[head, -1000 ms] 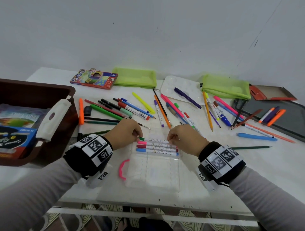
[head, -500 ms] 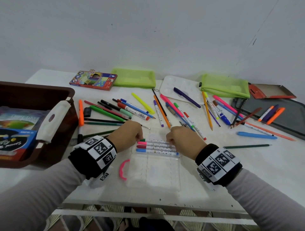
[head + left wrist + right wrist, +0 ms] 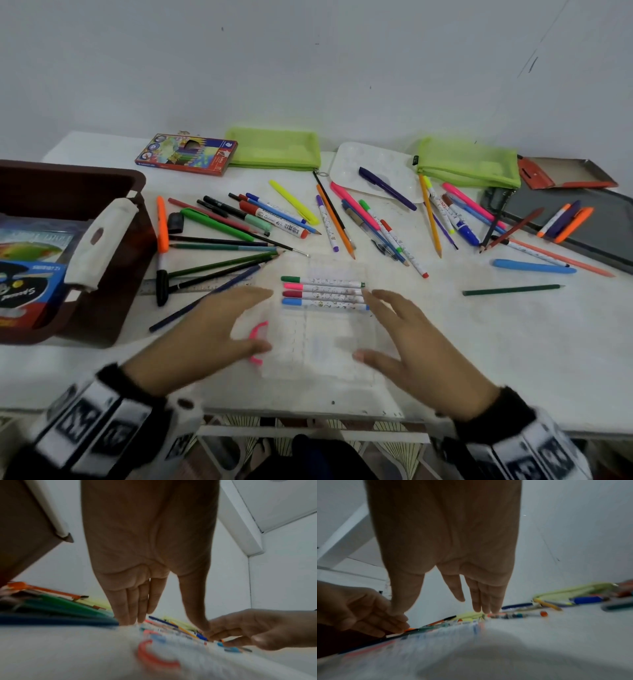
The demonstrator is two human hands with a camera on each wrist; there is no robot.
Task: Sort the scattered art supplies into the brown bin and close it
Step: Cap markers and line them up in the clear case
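A clear plastic marker case (image 3: 322, 346) with a pink handle (image 3: 257, 330) lies flat near the table's front edge. Four markers (image 3: 322, 291) in green, pink, red and blue sit in a row in its far end. My left hand (image 3: 253, 320) is at the case's left side and my right hand (image 3: 373, 325) at its right side. Both have straight, spread fingers and hold nothing; blur hides whether they touch the case. The brown bin (image 3: 102, 178) stands at the left, lid off, with a white latch (image 3: 99, 240) and boxed supplies inside. The left wrist view shows straight fingers (image 3: 137, 601).
Many loose pens, pencils and markers (image 3: 239, 226) lie scattered across the white table. Behind them are a coloured-pencil box (image 3: 186, 154), two green mesh pouches (image 3: 274, 149), a white palette (image 3: 370, 168) and a dark tray (image 3: 603, 222). A metal ruler (image 3: 205, 284) lies beside the bin.
Both hands were curled over the markers in the case. They have pulled back toward me and spread flat at the case's two sides.
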